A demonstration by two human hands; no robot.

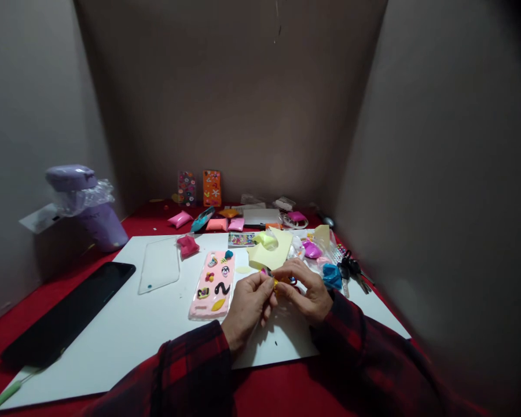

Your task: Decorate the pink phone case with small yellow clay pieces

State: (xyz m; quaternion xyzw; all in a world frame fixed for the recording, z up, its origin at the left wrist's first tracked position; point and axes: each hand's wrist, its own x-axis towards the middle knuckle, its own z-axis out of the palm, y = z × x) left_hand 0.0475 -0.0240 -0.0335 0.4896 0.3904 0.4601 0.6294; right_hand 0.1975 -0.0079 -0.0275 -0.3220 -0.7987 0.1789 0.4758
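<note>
My left hand (pixel 250 304) and my right hand (pixel 304 291) meet over the white board, fingertips pinched together. Between them shows a small yellow piece (pixel 276 285), largely covered by the fingers; its kind I cannot make out. A pink and dark bit (pixel 265 271) peeks out above the left fingertips. Just left of my left hand lies a pink decorated phone case (pixel 212 285) with small shapes on it, among them a black squiggle and a yellow leaf shape. Beyond the hands is a pale yellow paper sheet (pixel 278 250) with a curved cut-out.
A clear phone case (pixel 159 266) and a dark tablet (pixel 69 313) lie at left, near a purple bottle (pixel 102 226). Keys (pixel 356 272) and a blue packet (pixel 332 277) are at right. Colourful packets (pixel 217 225) and an upright orange case (pixel 212 188) stand behind.
</note>
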